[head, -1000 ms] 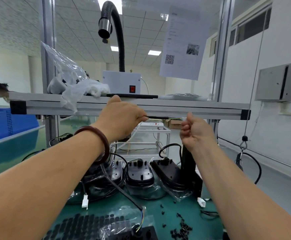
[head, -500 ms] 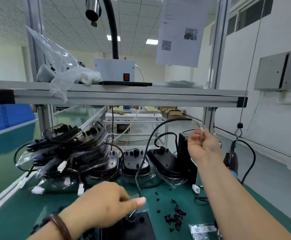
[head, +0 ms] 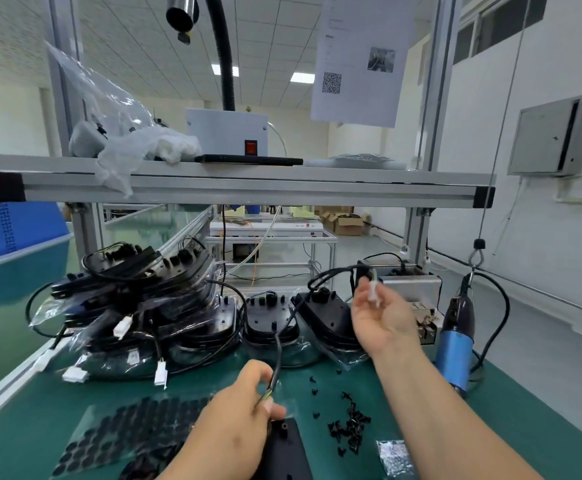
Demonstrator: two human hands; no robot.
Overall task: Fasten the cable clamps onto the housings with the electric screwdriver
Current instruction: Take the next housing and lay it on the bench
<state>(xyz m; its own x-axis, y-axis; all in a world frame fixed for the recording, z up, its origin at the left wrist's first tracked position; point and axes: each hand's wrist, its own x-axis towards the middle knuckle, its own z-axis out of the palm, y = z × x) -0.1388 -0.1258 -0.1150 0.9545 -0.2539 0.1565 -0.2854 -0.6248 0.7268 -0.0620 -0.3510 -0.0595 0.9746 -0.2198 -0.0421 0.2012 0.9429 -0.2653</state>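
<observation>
While the left hand [head: 234, 420] pinches the upward-running cable [head: 279, 344] low, the right hand [head: 383, 320] pinches its connector [head: 373, 292].

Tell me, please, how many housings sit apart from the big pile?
3: one housing at the front by the left hand, and two bagged housings side by side between the pile and the right hand. More may be hidden behind.

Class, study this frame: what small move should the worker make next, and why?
Probably lower the right hand, which pinches the white connector up in the air, so the cable lies down by the housing. The left hand pinches the cable just above the housing; the electric screwdriver hangs untouched.
</observation>
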